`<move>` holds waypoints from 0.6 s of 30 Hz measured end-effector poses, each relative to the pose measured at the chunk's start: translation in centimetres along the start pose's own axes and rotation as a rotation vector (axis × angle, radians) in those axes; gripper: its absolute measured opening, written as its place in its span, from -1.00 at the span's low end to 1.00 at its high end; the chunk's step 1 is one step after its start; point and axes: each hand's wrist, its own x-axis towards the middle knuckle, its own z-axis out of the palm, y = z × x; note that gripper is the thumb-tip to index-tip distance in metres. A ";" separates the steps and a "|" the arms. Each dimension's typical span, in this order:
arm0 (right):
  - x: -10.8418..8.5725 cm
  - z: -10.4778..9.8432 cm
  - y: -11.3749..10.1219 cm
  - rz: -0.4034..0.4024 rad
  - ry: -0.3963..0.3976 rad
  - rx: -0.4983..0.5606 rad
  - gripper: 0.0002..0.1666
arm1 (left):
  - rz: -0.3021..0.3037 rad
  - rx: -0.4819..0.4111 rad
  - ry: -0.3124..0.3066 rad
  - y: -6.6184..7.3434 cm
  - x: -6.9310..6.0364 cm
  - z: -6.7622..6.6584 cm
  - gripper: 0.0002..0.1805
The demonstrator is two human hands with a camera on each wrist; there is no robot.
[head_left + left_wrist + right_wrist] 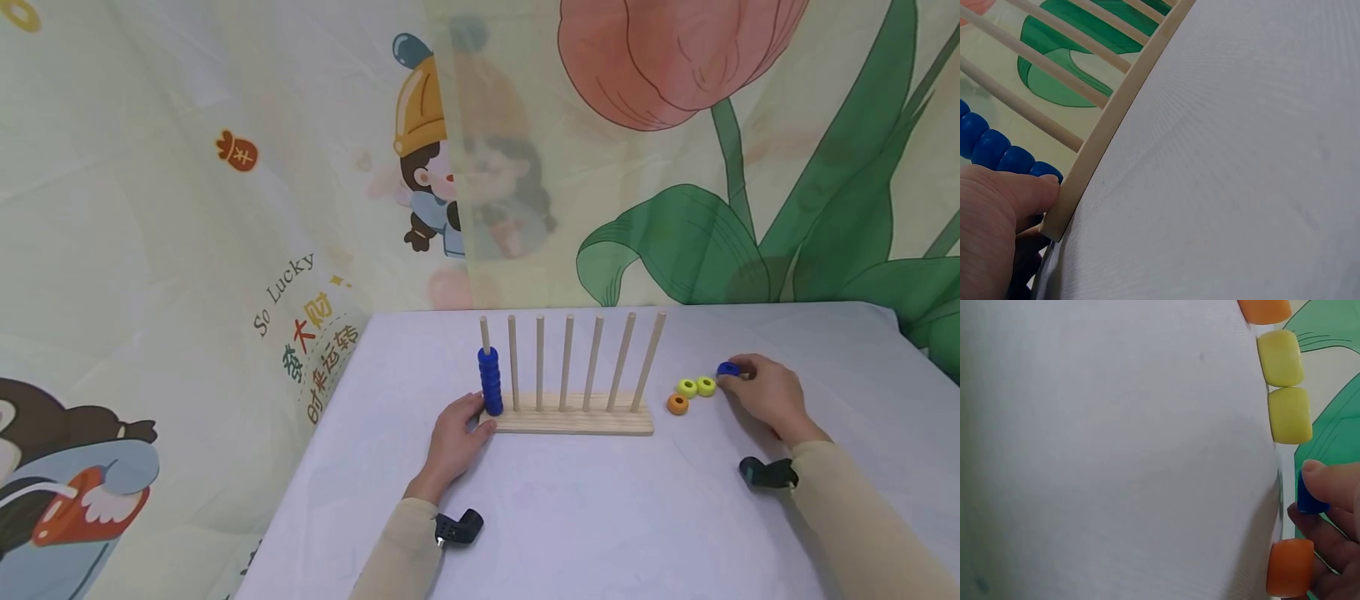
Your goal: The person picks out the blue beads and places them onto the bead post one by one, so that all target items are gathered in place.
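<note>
A wooden peg rack with several upright pegs stands on the table. Blue beads are stacked on its leftmost peg. My left hand grips the left end of the base, its thumb against the front beside the lowest bead. To the right of the rack, my right hand pinches a blue bead between thumb and fingers. Just left of that hand lie two yellow beads and an orange bead. Another orange bead, hidden in the head view, sits by the right fingers.
A white cloth covers the table. Behind it hangs a printed curtain with a large tulip and cartoon figures. Each forearm carries a small black camera, one on the left and one on the right.
</note>
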 end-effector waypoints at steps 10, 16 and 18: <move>-0.7 -0.5 -1.7 -0.010 0.061 0.049 -0.33 | -0.005 0.010 0.000 0.1 0.0 0.0 -0.50; -1.4 -0.1 -3.4 -0.068 0.133 0.080 -0.38 | -0.004 0.007 -0.003 0.0 0.1 0.1 -0.51; -1.7 0.1 -4.1 -0.076 0.157 0.085 -0.41 | -0.006 0.004 -0.002 0.0 0.1 0.1 -0.51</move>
